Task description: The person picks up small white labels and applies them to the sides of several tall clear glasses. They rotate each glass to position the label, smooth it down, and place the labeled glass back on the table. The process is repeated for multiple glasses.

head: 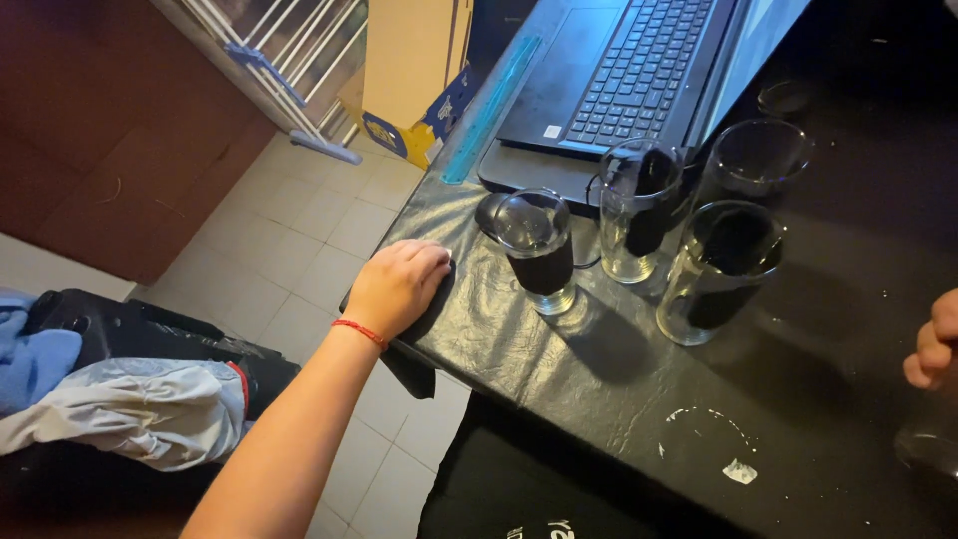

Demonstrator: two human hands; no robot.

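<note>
Spreading across the right half of the view, a black table (619, 389) carries an open laptop (619, 80) at twelve o'clock and a teal ruler (491, 110) beside it. At the centre stand four clear drinking glasses (539, 250), set close together. The left hand (399, 287) rests palm down on the table corner at nine o'clock from the glasses, fingers together and curled over the edge, gripping nothing. At three o'clock the right hand (933, 344) shows only curled fingertips; whether they hold anything cannot be told.
</note>
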